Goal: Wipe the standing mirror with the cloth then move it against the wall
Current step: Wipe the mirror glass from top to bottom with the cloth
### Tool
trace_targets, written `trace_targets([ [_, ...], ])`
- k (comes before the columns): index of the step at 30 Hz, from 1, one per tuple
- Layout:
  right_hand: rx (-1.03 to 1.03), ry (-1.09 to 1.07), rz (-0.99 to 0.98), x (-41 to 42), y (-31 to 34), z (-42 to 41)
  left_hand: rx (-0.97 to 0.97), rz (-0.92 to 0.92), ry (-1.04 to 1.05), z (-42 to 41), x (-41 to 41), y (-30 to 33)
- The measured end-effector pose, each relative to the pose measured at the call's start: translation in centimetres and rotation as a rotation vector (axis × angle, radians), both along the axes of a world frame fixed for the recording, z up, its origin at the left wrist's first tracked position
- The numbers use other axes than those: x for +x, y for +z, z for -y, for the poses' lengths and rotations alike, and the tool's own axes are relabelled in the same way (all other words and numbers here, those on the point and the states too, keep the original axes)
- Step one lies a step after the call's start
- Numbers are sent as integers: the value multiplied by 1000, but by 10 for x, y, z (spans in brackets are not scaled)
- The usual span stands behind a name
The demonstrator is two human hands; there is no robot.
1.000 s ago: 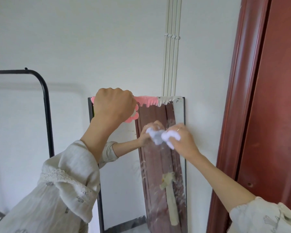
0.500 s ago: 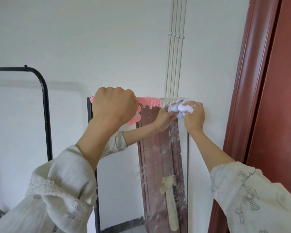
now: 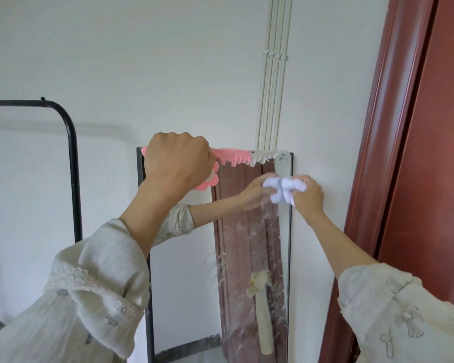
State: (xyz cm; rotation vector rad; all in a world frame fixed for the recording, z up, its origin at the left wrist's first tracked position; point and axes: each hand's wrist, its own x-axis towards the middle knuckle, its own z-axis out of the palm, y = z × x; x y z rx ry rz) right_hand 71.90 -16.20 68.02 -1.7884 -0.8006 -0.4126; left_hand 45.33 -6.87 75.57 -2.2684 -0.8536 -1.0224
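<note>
Two hands work at one mirror (image 3: 249,258). Left hand (image 3: 177,161) has its fingers clenched round the pink-trimmed top edge; right hand (image 3: 308,196) bunches one white cloth (image 3: 286,189) in its fingers against the glass near the upper right corner. Mirror stands upright, long axis vertical, before the white wall (image 3: 168,61).

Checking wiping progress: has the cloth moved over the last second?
Yes. The cloth in the right hand rose to the mirror's top trim, then dropped slightly below it.

The left hand (image 3: 177,163) hides the standing mirror's (image 3: 184,284) top-left corner.
</note>
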Motion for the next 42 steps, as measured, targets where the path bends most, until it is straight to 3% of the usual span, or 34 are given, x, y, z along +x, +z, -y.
trace_targets([
  [5,192,42,-9,-7,43,-14,7,6,14,-1,1,0],
  [13,185,117,-8,-4,-34,-19,-22,-2,3,-2,-1,1],
  [17,87,139,-51,-6,-61,-7,-22,-6,9,-3,-2,1],
  [20,6,115,-76,4,-46,-6,-31,-1,2,-4,-1,0],
  [29,165,73,93,-6,30,-23,-39,22,-8,-1,3,1],
  [42,79,0,317,-50,-76,-17,-83,29,-46,4,-2,2],
])
